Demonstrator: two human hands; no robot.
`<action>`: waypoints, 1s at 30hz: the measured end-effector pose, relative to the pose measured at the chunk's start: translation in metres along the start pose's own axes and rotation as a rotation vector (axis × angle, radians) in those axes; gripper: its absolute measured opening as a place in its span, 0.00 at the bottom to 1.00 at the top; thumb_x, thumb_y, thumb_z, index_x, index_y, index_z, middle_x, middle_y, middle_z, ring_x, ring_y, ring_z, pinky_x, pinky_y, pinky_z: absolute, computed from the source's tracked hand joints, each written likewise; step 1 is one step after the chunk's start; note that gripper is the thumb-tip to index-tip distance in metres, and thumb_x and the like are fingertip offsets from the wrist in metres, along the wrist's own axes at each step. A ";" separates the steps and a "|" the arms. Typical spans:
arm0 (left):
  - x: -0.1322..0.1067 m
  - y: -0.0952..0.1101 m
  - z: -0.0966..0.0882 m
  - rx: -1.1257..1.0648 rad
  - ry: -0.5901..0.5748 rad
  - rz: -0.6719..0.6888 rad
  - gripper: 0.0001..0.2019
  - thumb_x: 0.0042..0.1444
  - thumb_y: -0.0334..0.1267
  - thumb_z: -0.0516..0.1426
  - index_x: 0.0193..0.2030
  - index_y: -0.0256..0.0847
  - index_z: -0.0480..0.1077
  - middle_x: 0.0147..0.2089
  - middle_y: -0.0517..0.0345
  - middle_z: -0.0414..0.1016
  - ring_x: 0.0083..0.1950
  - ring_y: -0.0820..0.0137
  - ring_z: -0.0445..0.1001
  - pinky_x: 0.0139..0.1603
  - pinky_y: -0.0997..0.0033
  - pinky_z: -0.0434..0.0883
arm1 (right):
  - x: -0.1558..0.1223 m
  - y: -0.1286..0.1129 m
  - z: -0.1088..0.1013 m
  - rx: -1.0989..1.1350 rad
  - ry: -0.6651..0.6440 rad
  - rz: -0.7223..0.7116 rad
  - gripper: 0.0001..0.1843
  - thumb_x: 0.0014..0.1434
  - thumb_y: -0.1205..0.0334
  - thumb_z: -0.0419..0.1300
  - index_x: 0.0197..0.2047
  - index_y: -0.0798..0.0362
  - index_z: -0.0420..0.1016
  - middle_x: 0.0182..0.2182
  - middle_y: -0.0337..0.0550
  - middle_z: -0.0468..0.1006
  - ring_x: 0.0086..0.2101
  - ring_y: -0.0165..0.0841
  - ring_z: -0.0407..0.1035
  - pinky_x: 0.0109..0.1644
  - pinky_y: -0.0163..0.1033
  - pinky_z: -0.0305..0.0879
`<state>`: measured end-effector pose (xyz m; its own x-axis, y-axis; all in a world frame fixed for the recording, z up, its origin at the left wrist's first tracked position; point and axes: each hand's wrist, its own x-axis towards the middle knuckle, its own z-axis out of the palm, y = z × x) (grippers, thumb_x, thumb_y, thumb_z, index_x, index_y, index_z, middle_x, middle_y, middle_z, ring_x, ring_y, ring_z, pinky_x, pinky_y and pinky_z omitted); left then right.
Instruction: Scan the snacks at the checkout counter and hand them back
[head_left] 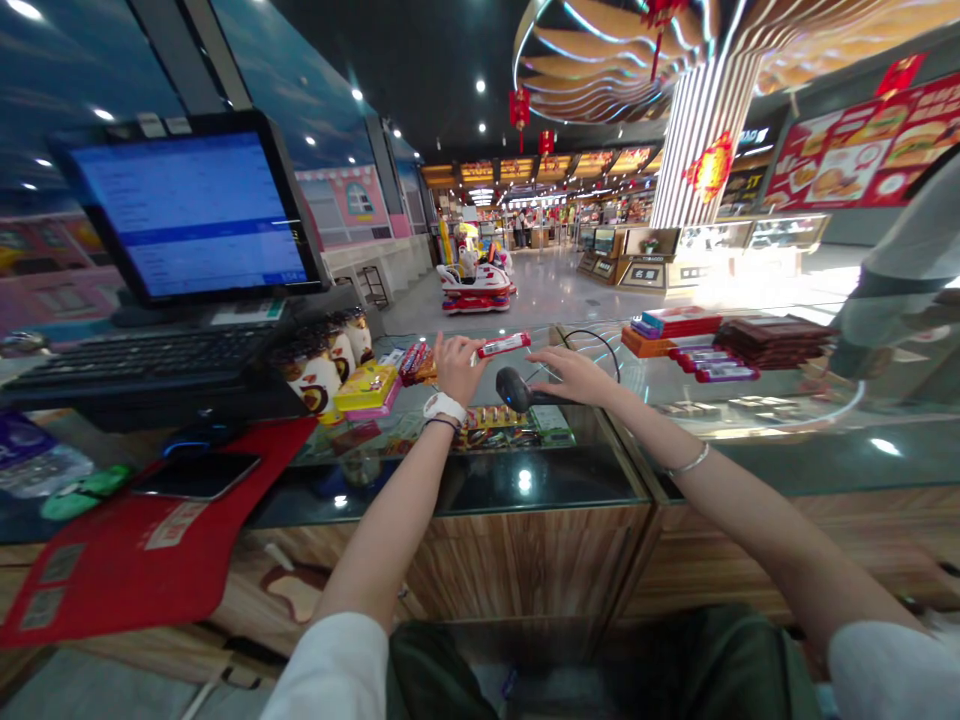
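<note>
My left hand (459, 368), with a white watch on its wrist, pinches a red candy roll (504, 346) with a white label. The roll is held almost level above the glass counter. Close to its right end, my right hand (574, 377) has its fingers stretched out to the left, not wrapped round anything. Just below those fingers is a black barcode scanner (513, 389); my thumb is near its handle, and whether they touch I cannot tell. Left of my left hand lie several red packets (415, 362) and a yellow box (367, 386).
At left stand a monitor (195, 215), a keyboard (142, 358) and patterned cups (315, 380). A phone (199, 474) lies on a red mat (142, 560). Purple-red rolls (716, 366) and brown packets (776, 340) are stacked at right. A person's sleeve (919, 235) shows at far right.
</note>
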<state>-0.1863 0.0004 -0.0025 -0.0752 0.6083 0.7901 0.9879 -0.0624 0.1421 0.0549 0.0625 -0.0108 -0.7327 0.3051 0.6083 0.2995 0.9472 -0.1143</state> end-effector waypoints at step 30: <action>-0.001 -0.023 0.015 -0.054 0.073 0.027 0.07 0.56 0.37 0.63 0.43 0.47 0.77 0.40 0.57 0.75 0.48 0.60 0.75 0.73 0.41 0.52 | -0.018 -0.008 0.031 -0.139 -0.236 0.021 0.26 0.66 0.63 0.56 0.65 0.58 0.59 0.60 0.62 0.70 0.54 0.48 0.71 0.57 0.55 0.68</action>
<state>-0.2067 0.0132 -0.0156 -0.0605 0.5463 0.8354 0.9810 -0.1220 0.1508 0.0469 0.0523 -0.0457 -0.8426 0.3544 0.4055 0.3851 0.9228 -0.0063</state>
